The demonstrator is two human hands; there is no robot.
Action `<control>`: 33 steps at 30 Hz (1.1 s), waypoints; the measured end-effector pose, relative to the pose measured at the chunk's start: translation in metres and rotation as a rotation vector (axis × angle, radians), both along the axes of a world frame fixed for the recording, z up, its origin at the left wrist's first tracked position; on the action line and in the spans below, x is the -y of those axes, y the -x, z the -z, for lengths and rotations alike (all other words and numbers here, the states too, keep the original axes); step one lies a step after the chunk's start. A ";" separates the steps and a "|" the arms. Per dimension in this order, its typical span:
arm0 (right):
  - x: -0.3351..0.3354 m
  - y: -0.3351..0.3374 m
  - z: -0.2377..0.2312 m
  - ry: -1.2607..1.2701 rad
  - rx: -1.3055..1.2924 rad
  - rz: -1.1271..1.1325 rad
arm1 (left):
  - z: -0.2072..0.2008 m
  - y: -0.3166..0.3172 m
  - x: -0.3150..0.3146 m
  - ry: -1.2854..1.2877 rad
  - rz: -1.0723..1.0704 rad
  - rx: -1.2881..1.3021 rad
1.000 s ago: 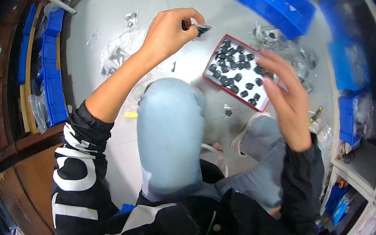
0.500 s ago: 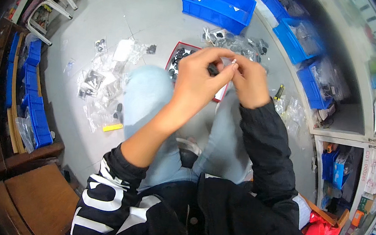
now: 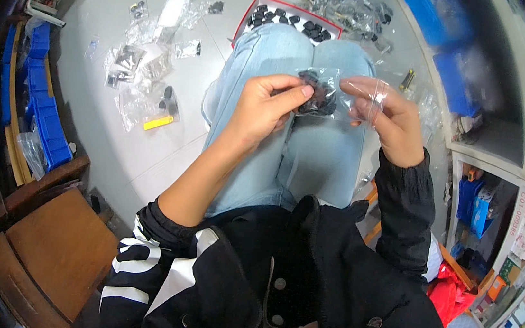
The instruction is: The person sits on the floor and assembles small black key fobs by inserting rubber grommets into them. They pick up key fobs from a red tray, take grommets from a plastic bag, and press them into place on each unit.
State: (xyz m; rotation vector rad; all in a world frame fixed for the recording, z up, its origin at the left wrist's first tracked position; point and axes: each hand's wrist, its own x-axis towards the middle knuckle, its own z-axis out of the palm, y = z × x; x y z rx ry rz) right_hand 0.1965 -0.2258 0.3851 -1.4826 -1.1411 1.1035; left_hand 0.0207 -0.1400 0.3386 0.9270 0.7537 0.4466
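While the legs (image 3: 275, 52) lie side by side beneath, we see the left hand (image 3: 266, 109) pinching a clear bag (image 3: 331, 84) between thumb and fingers right where black parts (image 3: 316, 102) bunch inside, a grip that likely steadies them and stops them sliding. At the bag's other end, the right hand (image 3: 393, 119) has its fingers curled and slightly parted, seemingly to support it; glossy film overlaps the fingertips, so we cannot tell whether they pinch. The bag is held over the legs, which would probably catch anything dropped. Beyond the knees, a red-rimmed box (image 3: 274, 2) holds loose black pieces (image 3: 285, 19), its raised walls apparently corralling them. On the floor (image 3: 170, 153) at left, we find packets (image 3: 131, 58) lying scattered, a yellow tool (image 3: 158, 123) beside the nearest.
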 end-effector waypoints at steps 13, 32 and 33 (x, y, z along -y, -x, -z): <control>-0.005 -0.009 0.027 0.073 0.036 0.209 | 0.007 -0.023 -0.024 -0.324 0.142 -0.075; -0.026 0.002 0.042 -0.005 0.913 0.064 | 0.011 -0.017 -0.021 -1.301 0.075 -0.612; -0.027 0.004 0.044 -0.041 0.890 0.090 | 0.011 -0.016 -0.021 -1.297 0.064 -0.607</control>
